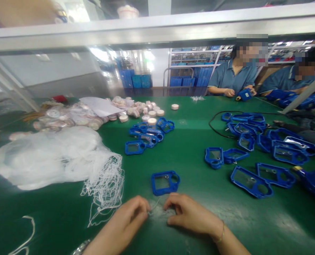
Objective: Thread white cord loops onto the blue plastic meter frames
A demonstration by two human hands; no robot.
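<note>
A thin white string (155, 204) runs in a loose loop between my two hands, just above the green table. My left hand (136, 212) pinches it with thumb and fingertips. My right hand (185, 214) has its fingers curled around the other part of the string, which is blurred there. Right beyond my fingertips lies a blue plastic frame (154, 184) with a clear window and a round hole. To the left of my left hand is a tangled bunch of white strings (105, 180), spilling from a clear plastic bag (48, 156).
Several blue frames (136, 148) lie ahead, with more blue frames (251, 182) at right. White tape rolls (152, 121) and a paper sheet (100, 106) sit at the back left. A metal shelf beam (157, 32) crosses above. Co-workers (233, 76) sit opposite.
</note>
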